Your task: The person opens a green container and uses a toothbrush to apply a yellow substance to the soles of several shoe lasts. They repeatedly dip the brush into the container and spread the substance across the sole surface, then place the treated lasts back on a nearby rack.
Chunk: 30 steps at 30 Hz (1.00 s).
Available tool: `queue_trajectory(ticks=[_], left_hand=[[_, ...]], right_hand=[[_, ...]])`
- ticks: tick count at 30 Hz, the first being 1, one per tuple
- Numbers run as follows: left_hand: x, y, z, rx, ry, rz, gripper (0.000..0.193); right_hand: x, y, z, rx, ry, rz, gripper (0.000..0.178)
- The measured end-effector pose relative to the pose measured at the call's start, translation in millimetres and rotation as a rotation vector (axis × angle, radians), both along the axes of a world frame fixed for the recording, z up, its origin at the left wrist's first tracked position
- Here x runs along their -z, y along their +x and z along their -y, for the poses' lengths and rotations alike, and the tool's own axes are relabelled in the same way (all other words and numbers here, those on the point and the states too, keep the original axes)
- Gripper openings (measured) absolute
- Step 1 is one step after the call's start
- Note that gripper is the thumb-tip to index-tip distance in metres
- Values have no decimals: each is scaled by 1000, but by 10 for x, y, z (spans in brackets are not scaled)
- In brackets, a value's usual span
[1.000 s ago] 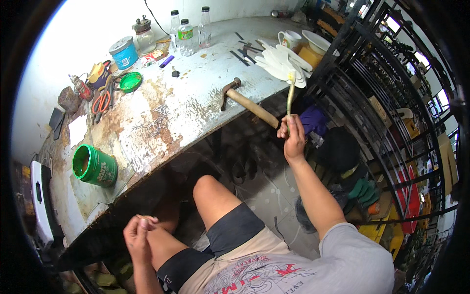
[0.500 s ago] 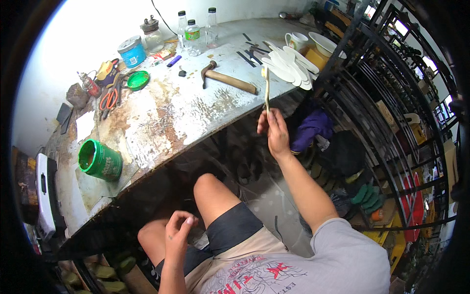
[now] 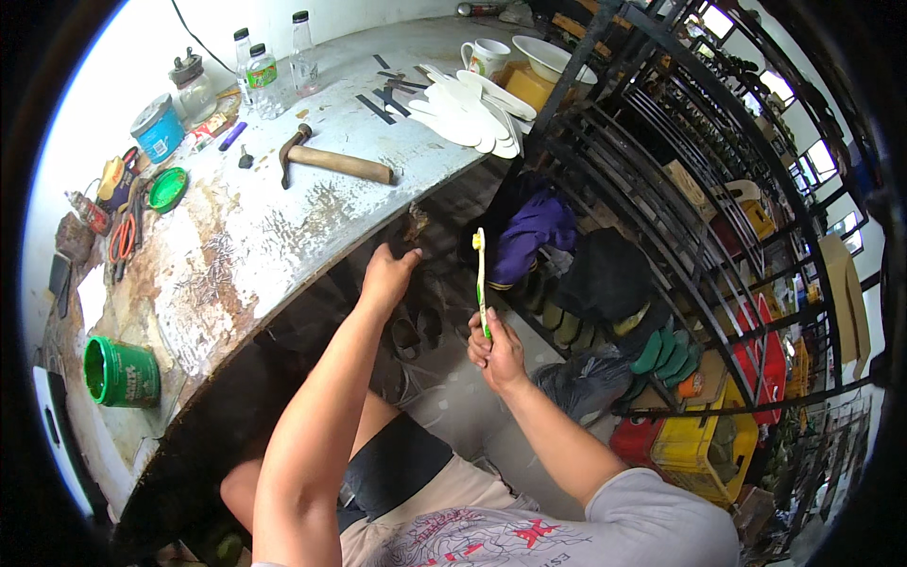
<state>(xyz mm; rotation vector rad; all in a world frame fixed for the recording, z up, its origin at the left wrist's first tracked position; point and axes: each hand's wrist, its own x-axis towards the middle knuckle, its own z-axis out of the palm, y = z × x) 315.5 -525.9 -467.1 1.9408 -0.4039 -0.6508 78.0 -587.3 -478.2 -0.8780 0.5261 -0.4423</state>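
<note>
While the right hand (image 3: 497, 352) closes its fingers around the lower handle, a slim white-and-green toothbrush (image 3: 482, 279) stands nearly upright, yellowish bristles at the top, out in front of the table (image 3: 425, 156). Over to the left hand (image 3: 387, 276), near the table's edge: fingers partly curled, thumb stretched out, and whether it has hold of anything I cannot tell. Beyond the toothbrush, a crumpled purple cloth (image 3: 537, 231) hangs in soft folds. Up on the worn, patchy tabletop lies a hammer (image 3: 340, 163), smooth round wooden handle, curved metal head. Farther back come flat, white, rounded pieces (image 3: 463, 113) in an overlapping pile, with thin dark strips (image 3: 376, 110) just beside. Away at the left, a round green plastic tub (image 3: 132, 373) stands open-mouthed, well apart from its neighbour, a shallow green lid (image 3: 168, 190).
</note>
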Motion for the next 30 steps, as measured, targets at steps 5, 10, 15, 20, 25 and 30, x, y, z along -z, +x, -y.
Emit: queue_trajectory(ticks=[5,10,15,20,25,30], left_hand=[[56,139,164,101,12,32,63],[121,-32,130,102,-182,-103,51],[136,-408,-231,50,-573,-419,40],[-27,-579,-530,38,-542,-301,26],[-178,-536,-651,1,-391,-59,28],[-170,-509,-666,4,-356,122,29]], right_hand=[[46,24,-18,-62,99,-23,41],[100,87,-65,-95,109,-16,39],[39,240,22,-63,-49,-101,36],[-61,492,71,-133,-220,-204,34],[-80,508,15,-176,-331,-264,34],[-160,471,169,-162,-409,-401,34]])
